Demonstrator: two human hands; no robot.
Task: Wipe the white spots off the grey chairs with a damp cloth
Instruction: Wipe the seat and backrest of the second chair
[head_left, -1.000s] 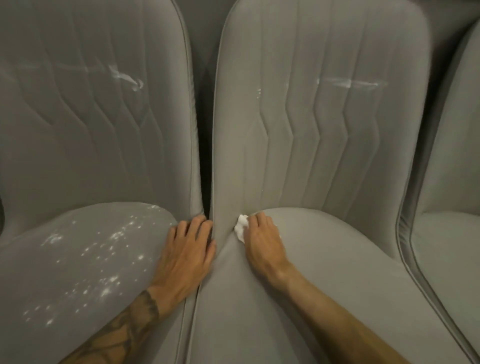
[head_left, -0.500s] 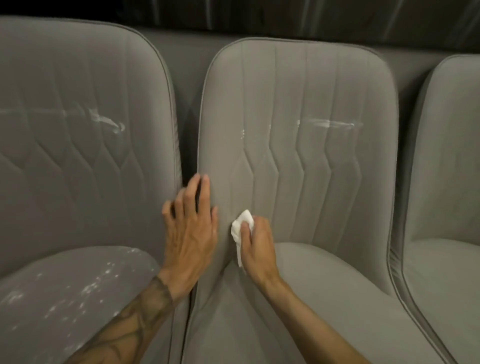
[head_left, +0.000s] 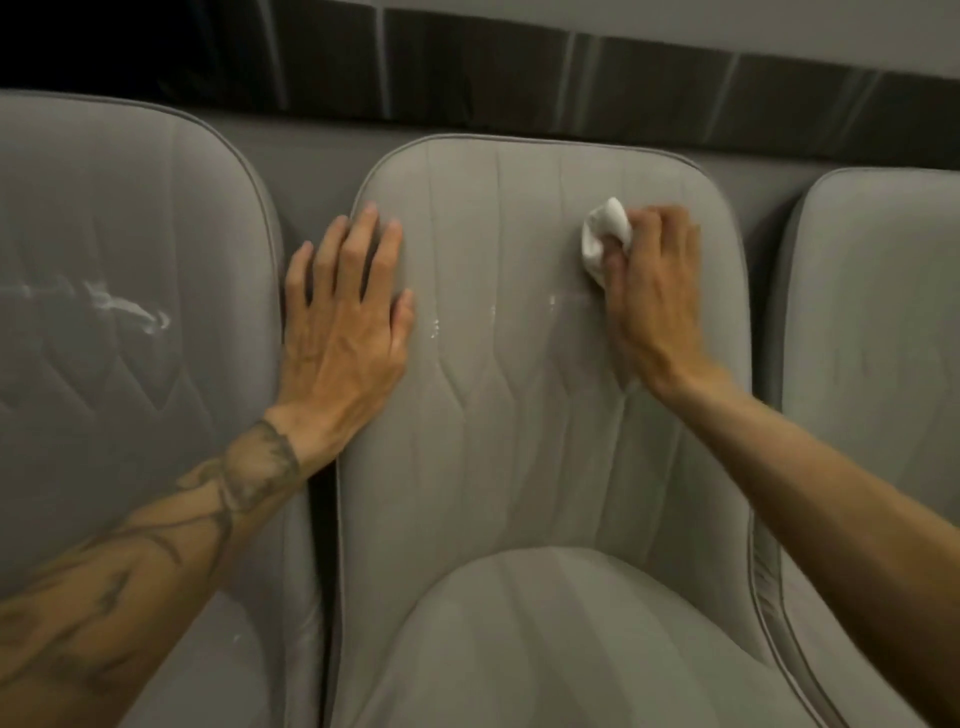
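The middle grey chair faces me, its quilted backrest filling the centre. My right hand grips a crumpled white cloth and presses it on the upper right of that backrest. A few small white spots show on the backrest between my hands. My left hand lies flat with straight fingers on the backrest's left edge. The left grey chair carries a white smear on its backrest.
A third grey chair stands at the right. Behind the chair tops runs a dark panelled wall strip under a pale wall. The chairs stand tight side by side with narrow gaps between them.
Both hands rose from the seat crease up the middle backrest. My right hand carried the cloth up and right over the white streak; the view tilted upward.
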